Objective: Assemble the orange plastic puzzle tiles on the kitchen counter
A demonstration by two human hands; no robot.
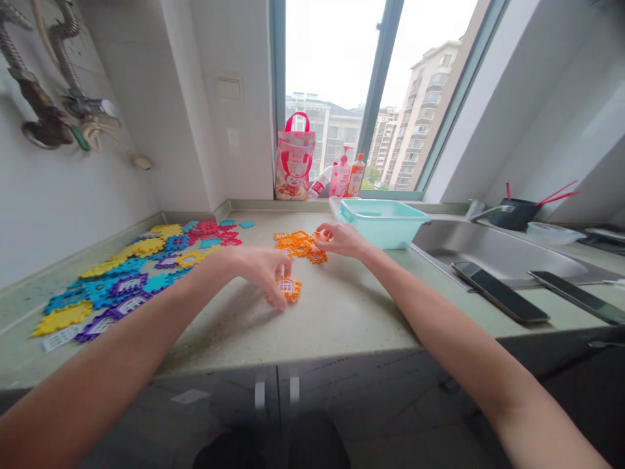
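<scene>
My left hand [267, 272] is at the middle of the countertop, its thumb and fingers curled around an orange toothed piece with a window pattern [289, 289]. Farther back, my right hand [340, 240] has its thumb and fingertips pinched on an orange piece [321, 238] at the right side of a loose cluster of orange pieces [299, 243]. To the left of my hands spreads a pile of yellow, blue, purple and red toothed pieces, with a yellow one [66, 317] near the front and red ones [208, 230] at the back.
A turquoise basin [385, 225] stands beside the steel sink [488, 241]. Two dark phones [502, 293] lie along the sink's front edge. On the windowsill are a pink bag [294, 163] and several bottles [342, 176]. Pipes hang at the left wall.
</scene>
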